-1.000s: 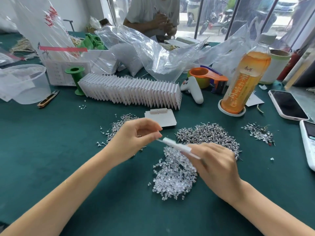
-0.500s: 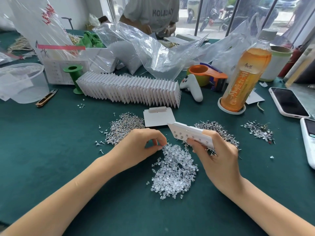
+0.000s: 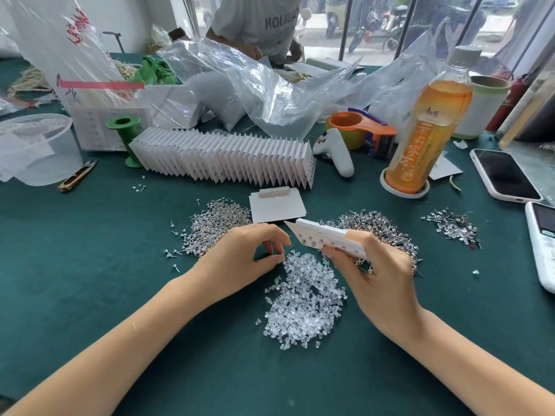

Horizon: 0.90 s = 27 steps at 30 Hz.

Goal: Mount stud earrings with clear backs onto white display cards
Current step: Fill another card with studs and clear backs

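The right hand (image 3: 381, 280) grips a white card (image 3: 326, 240) above the green bench (image 3: 90, 265), thumb on top, fingers curled beneath. The left hand (image 3: 246, 259) curls its fingertips at the edge of the pile of clear backs (image 3: 303, 301); whether they pinch one cannot be told. Stud heaps (image 3: 213, 226) lie just beyond.

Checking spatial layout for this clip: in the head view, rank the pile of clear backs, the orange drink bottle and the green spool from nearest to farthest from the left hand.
From the left hand:
1. Pile of clear backs, touching its fingertips, just right.
2. Green spool, far back left.
3. Orange drink bottle, far back right.
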Each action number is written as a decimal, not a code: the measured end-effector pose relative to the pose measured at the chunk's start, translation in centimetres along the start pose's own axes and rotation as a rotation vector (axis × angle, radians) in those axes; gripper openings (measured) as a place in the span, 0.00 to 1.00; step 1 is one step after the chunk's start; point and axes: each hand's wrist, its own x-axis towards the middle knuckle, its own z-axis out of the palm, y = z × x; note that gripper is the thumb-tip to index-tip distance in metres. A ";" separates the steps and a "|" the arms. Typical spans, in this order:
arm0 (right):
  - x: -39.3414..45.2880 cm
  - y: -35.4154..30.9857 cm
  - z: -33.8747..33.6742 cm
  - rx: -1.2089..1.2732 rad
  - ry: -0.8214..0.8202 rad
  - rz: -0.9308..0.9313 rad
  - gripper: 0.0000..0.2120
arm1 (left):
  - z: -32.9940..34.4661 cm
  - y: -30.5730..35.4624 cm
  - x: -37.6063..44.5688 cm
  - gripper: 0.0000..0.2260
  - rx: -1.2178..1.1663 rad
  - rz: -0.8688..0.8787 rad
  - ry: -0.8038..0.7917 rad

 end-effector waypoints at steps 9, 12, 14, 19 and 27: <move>0.2 -0.2 0.0 0.009 -0.007 -0.008 0.09 | 0.1 0.2 0.2 0.10 -0.019 0.000 0.020; 0.2 -0.2 0.0 0.015 -0.019 -0.012 0.09 | 0.1 0.2 0.4 0.11 0.004 0.018 0.027; 0.3 -0.2 0.0 0.010 -0.021 -0.025 0.09 | 0.2 0.3 0.3 0.12 0.003 0.031 0.037; 0.4 -0.7 -0.3 -0.055 -0.113 -0.302 0.08 | -0.3 0.2 0.5 0.11 -0.240 -0.173 0.127; 0.5 -1.4 0.0 -0.269 -0.219 -0.649 0.12 | -1.6 3.3 0.3 0.10 -0.953 -0.357 -0.101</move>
